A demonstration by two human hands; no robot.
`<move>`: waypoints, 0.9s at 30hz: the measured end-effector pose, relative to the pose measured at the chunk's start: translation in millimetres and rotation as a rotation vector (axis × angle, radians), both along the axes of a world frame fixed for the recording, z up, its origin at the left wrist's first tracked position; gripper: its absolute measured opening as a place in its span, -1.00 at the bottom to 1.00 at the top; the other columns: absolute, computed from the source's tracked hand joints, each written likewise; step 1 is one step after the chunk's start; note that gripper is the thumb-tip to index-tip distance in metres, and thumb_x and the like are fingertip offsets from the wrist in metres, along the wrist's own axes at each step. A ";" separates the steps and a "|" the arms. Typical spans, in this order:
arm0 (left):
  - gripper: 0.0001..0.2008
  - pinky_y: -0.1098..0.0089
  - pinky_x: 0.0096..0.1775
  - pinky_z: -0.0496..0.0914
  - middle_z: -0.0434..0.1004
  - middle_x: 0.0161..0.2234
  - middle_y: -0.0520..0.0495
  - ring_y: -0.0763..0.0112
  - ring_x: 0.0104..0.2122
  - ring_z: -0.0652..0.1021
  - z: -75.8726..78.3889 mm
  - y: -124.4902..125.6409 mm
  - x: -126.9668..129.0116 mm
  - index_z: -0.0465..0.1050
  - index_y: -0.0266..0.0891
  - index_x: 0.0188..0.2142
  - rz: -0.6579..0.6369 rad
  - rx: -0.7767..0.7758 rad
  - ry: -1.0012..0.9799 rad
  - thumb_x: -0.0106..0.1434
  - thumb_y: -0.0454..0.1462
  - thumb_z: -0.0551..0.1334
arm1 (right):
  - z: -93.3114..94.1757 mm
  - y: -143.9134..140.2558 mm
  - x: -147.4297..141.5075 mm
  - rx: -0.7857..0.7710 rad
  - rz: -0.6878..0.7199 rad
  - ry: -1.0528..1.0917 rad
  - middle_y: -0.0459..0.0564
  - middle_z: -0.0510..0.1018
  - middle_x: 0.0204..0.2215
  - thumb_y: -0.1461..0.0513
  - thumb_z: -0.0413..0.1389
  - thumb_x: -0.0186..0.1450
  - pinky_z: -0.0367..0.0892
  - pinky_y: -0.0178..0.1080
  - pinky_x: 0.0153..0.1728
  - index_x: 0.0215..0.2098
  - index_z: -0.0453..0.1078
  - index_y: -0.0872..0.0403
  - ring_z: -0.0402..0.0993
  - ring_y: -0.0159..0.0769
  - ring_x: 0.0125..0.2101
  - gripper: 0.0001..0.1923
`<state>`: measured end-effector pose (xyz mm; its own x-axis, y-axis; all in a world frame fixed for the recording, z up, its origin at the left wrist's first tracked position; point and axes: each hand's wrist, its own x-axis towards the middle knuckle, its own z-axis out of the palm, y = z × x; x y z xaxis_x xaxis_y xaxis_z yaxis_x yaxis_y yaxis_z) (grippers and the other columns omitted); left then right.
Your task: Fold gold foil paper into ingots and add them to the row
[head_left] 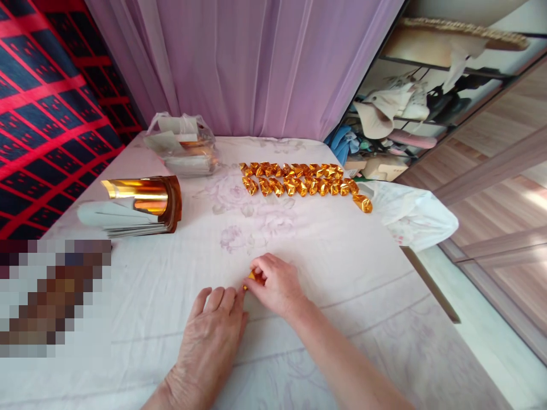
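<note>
Between my hands, just above the near middle of the tablecloth, is a small folded gold foil piece (252,277). My right hand (278,286) pinches it between thumb and fingers, which cover most of it. My left hand (213,327) lies palm down with curled fingers, its index fingertip and thumb closed at the foil's left end. How firmly the left fingers grip is hidden. Further back, two rows of folded gold foil pieces (294,187) stretch across the table, with one piece (363,203) at the right end, slightly nearer me.
A bent stack of gold and white sheets (168,199) stands at the left. Behind it sits a clear plastic bag (183,151) of similar sheets. A white plastic bag (414,213) hangs at the table's right edge, beside a shelf (453,122) with hats and shoes. A purple curtain (256,68) closes the back.
</note>
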<state>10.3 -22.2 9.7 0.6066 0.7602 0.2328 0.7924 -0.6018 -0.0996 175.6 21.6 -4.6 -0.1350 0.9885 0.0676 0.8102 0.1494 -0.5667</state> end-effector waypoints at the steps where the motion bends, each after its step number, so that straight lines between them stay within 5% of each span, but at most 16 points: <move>1: -0.79 0.06 -0.18 0.39 0.44 -0.36 -0.13 0.16 -0.34 0.44 1.1 -0.7 0.2 0.55 -0.32 -0.18 0.002 -0.001 0.008 0.19 -0.37 0.22 | 0.3 -0.5 -1.4 0.014 0.001 -0.028 -0.11 0.54 -0.38 0.21 0.31 0.13 0.27 -0.31 -0.33 -0.32 0.44 0.03 0.47 -0.33 -0.35 -0.82; 18: -0.80 0.09 -0.21 0.42 0.44 -0.39 -0.10 0.17 -0.35 0.45 6.9 -2.5 5.4 0.56 -0.33 -0.21 0.038 -0.094 0.043 0.14 -0.40 0.28 | -11.4 6.0 0.3 0.037 -0.073 0.016 -0.15 0.49 -0.48 0.31 0.16 0.24 0.15 -0.33 -0.41 -0.40 0.39 0.01 0.41 -0.37 -0.43 -0.92; 27: -0.70 0.03 -0.10 0.40 0.53 -0.21 -0.20 0.12 -0.23 0.50 -0.5 -4.5 3.6 0.51 -0.39 -0.06 0.054 -0.060 -0.023 0.21 -0.37 0.23 | -22.8 5.2 11.8 0.282 -0.113 0.148 -0.08 0.50 -0.41 0.30 0.04 0.31 0.29 -0.34 -0.34 -0.34 0.36 0.01 0.45 -0.36 -0.40 -0.90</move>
